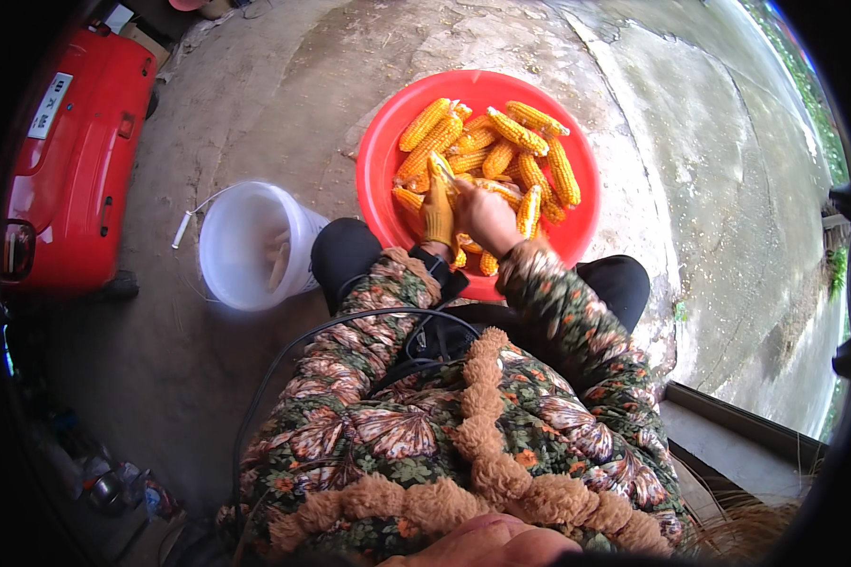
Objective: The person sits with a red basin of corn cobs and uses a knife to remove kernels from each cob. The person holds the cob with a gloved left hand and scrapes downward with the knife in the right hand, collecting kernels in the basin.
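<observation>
A wide red plastic basin (376,170) sits on the floor between my knees, holding many yellow ears of corn (564,173). My left hand (437,216), in a yellow-brown glove, grips one ear of corn (440,166) over the basin, its tip pointing away from me. A pale strip runs along this ear. Against its right side is my bare right hand (489,216), fingers curled and slightly blurred. Whether a small tool is in the right hand cannot be made out.
Left of the basin, a whitish plastic bucket (216,248) leans towards me with several pale cobs (279,262) inside; its wire handle (182,230) hangs out. A red car (85,170) stands far left. A black cable (266,375) loops across my lap. Concrete floor (255,120) surrounds everything.
</observation>
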`<state>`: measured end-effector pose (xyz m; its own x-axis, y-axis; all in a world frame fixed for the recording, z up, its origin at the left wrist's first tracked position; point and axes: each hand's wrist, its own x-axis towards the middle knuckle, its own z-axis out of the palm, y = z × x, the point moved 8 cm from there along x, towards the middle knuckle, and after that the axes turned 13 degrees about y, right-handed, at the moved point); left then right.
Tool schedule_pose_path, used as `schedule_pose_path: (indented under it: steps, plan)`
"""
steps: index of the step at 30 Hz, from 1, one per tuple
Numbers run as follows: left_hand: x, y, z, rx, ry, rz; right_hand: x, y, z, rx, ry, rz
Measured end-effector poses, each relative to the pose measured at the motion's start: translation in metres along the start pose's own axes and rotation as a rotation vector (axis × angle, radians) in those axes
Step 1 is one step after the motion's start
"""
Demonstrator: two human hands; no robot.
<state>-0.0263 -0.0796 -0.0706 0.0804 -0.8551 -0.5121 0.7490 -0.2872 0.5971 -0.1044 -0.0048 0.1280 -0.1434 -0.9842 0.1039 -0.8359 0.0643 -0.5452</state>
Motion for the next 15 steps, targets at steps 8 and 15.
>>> schedule_pose_path:
  steps: [8, 15]
  plan:
    - [0.020, -0.009, -0.005, 0.070, -0.137, -0.010, 0.007, 0.028, -0.012, 0.238, 0.117, -0.040]
    - [0.005, 0.013, 0.016, -0.123, -0.187, 0.003, -0.023, 0.020, -0.009, 0.201, -0.049, -0.100]
